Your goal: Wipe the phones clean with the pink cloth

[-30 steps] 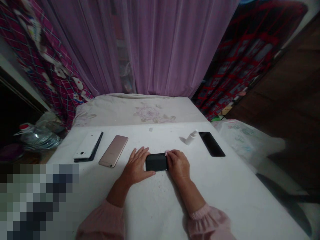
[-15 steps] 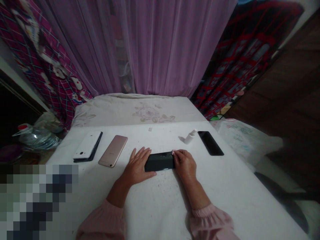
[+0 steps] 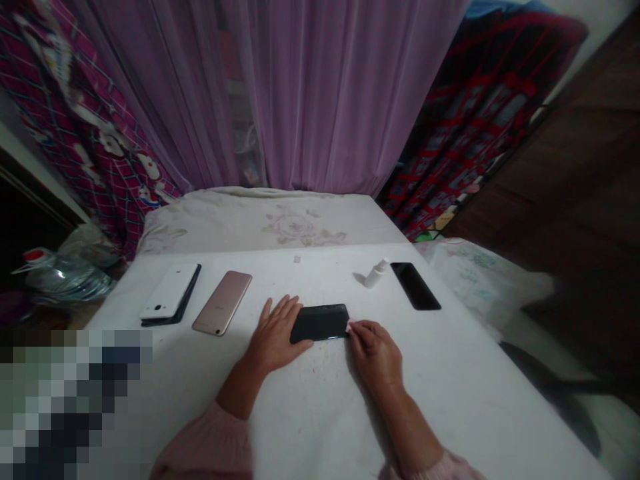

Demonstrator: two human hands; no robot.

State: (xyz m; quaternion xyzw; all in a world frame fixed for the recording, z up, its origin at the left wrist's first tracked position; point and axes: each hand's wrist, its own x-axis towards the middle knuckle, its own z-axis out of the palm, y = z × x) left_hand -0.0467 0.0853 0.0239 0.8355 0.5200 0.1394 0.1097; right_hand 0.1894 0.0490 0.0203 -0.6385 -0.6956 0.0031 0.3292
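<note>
A dark smartphone lies flat, screen up, on the white-covered table. My left hand rests at its left end, fingers stretched out and thumb along the near edge. At the right end, my right hand pinches a small pink cloth against the phone's edge; most of the cloth is hidden by the fingers. Beyond that hand a small white spray bottle stands near another black phone.
Left of my hands lie a rose-gold phone and a white phone on top of a dark one. A small pale square sits farther back. Purple curtains hang behind the table. A large water bottle stands off its left side.
My right hand has moved toward me along the phone's right end, from the far corner to lower on that edge, with the pink cloth. The left hand stays in place.
</note>
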